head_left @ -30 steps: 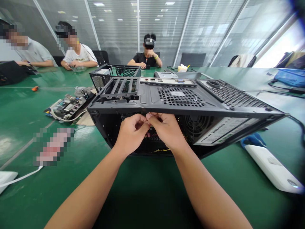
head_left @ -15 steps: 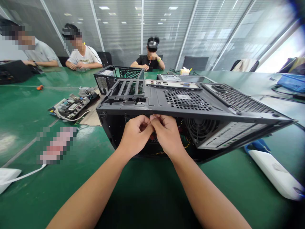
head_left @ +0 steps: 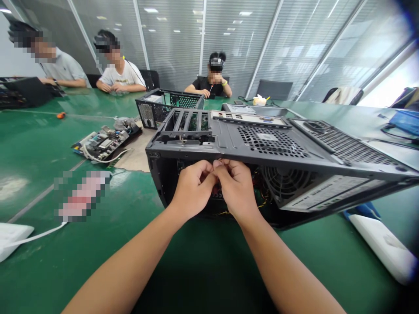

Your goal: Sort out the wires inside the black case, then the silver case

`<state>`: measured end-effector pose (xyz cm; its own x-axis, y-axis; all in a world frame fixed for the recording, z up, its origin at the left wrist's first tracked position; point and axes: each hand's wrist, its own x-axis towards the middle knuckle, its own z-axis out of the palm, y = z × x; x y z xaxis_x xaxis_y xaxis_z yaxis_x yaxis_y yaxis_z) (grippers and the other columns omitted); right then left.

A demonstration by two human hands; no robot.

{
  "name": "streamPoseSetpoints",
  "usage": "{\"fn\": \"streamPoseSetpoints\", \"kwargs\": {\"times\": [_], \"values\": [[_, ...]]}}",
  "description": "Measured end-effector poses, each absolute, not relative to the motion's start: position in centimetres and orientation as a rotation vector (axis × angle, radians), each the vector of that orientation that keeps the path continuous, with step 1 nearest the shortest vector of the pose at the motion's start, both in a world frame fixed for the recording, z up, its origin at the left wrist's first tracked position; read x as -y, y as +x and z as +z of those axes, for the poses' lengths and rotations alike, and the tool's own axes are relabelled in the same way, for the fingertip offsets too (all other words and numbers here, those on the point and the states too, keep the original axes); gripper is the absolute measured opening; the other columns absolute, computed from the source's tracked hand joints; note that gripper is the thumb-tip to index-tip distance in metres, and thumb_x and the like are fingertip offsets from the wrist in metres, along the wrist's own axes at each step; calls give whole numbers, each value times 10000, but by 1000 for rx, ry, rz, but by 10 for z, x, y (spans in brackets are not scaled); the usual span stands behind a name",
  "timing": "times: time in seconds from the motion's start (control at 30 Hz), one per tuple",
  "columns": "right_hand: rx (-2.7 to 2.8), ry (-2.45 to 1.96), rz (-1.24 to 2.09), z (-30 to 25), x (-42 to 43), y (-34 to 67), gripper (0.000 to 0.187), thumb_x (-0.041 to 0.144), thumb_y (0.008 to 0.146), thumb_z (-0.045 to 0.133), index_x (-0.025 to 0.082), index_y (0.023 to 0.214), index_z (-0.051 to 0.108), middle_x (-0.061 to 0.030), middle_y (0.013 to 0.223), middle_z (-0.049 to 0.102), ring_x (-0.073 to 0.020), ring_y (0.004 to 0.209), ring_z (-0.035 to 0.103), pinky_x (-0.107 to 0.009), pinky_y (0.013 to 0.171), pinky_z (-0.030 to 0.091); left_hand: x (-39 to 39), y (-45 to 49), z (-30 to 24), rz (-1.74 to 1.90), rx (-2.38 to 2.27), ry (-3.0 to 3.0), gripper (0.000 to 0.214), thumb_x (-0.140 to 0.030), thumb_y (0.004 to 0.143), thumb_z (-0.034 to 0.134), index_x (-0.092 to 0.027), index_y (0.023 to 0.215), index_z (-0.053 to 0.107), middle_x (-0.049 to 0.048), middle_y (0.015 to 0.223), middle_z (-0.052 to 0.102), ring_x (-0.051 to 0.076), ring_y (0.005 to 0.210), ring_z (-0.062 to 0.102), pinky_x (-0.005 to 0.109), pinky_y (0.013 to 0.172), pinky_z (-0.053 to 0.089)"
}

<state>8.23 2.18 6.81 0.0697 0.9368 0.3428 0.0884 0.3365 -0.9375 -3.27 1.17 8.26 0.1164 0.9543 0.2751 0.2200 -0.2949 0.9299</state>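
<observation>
A black computer case [head_left: 225, 150] lies on the table with its open side facing me and its rear panel turned up. Both hands reach in just under the near edge of that panel. My left hand [head_left: 195, 183] has its fingers curled together, thumb against the index finger. Touching it, my right hand [head_left: 236, 183] is closed in a pinch too. Whatever lies between the fingertips is hidden. To the right inside the case sits a power supply [head_left: 307, 192] with a round fan grille. Wires and a dark board show partly behind my hands.
At left a motherboard [head_left: 106, 141] rests near cardboard [head_left: 139, 152]. A second case frame [head_left: 152, 115] stands behind. A blurred phone-like object [head_left: 83, 196] with a white cable lies left. A white device [head_left: 382, 244] lies right. Three people sit across the green table [head_left: 42, 170].
The view has shifted slightly, so most things appear farther right. The case looks turned a little, its right end lower in view. Both hands keep the same closed pose at the panel edge.
</observation>
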Motion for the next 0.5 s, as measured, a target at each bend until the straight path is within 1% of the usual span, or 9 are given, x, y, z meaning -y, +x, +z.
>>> {"fn": "streamPoseSetpoints", "kwargs": {"times": [0.1, 0.23, 0.37, 0.5], "values": [[1339, -1044, 828, 69, -22, 83, 164, 292, 861, 588, 207, 724, 556, 23, 632, 502, -118, 557, 468, -264, 511, 396, -11, -33, 82, 1249, -1225, 1725, 241, -212, 892, 515, -185, 654, 543, -21, 581, 585, 112, 545, 522, 244, 528, 377], [1331, -1029, 803, 72, -22, 84, 201, 291, 862, 589, 202, 691, 535, 25, 633, 508, -112, 572, 464, -267, 552, 405, -10, -32, 82, 1241, -1286, 1794, 230, -195, 899, 496, -180, 685, 578, -16, 604, 614, 116, 564, 555, 251, 564, 396], [1334, -1054, 722, 73, -23, 84, 225, 294, 858, 592, 194, 665, 534, 25, 620, 506, -116, 603, 468, -269, 580, 386, -9, -31, 87, 1206, -1305, 1735, 169, -181, 859, 541, -176, 707, 615, -18, 601, 642, 113, 542, 576, 239, 539, 406], [1342, -1064, 696, 72, -24, 85, 227, 289, 861, 585, 192, 660, 542, 18, 628, 528, -122, 616, 485, -279, 602, 391, -9, -32, 88, 1255, -1293, 1661, 101, -195, 817, 606, -175, 718, 608, -13, 643, 657, 113, 564, 600, 230, 540, 434]]}}
